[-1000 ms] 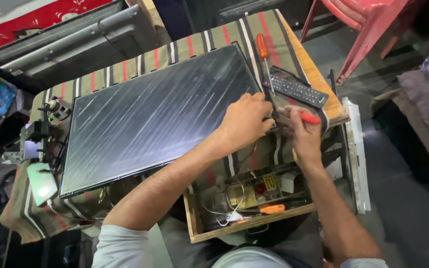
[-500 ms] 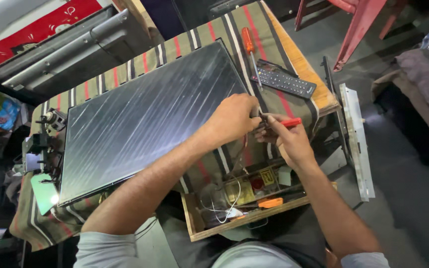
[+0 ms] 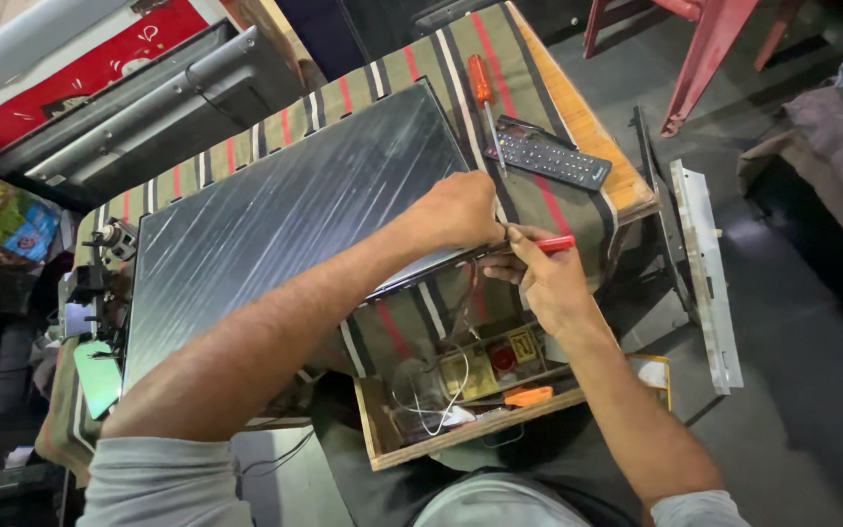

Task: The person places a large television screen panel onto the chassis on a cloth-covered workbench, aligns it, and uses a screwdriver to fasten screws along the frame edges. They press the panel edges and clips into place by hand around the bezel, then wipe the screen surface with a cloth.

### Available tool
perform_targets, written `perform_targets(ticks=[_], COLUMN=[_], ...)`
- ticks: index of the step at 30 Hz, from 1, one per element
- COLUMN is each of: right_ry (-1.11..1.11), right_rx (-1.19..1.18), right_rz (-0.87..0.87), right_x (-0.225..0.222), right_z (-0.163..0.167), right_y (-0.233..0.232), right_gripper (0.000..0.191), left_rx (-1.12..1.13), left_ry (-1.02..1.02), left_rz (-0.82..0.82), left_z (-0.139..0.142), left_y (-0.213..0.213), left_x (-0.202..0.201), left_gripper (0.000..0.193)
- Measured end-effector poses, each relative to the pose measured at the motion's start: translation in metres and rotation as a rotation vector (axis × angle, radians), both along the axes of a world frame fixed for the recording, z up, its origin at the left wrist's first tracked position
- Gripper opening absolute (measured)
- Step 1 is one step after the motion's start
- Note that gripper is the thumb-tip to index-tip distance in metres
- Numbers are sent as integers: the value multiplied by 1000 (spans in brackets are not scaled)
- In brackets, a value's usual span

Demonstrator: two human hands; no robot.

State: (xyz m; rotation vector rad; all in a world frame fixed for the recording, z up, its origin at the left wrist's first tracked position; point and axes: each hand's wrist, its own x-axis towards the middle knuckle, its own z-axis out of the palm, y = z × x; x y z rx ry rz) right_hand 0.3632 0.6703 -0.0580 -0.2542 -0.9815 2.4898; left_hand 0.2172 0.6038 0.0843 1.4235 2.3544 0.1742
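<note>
Both hands have slid a little lower and closer along the panel's near right corner since half a second ago, and the view has tipped so the table sits higher and further left. Nearest the person, an open wooden drawer holds wires, small yellow and red boxes and an orange tool. Just above it, the right hand curls its fingers tight around a red-handled tool, whose tip points left to the edge of the flat dark panel. The left hand rests on that same corner, fingers bent down and closed over the panel's edge; what they pinch there I cannot tell. The panel lies flat, face down, on a striped cloth covering the table, its near right corner between the two hands. Beyond the hands, an orange-handled screwdriver lies on the cloth, and a black remote sits just beside it. A grey metal strip leans at the table's right side. Farther off stands a red chair.
</note>
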Motion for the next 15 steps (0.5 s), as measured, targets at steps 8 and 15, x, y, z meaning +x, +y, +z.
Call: perform_targets(ticks=[8,15], right_ry=[-12,-27], right_rx=[-28,49], right_rz=[-57,50], right_x=[1,11], right_z=[-6,5], right_y=[-1,7], right_gripper=[21,23], left_rx=[22,198], left_ry=[86,-108], left_rz=[-24,-10], left_z=[-13,-18], left_y=[7,-18], left_x=[6,2], left_gripper=[43,29])
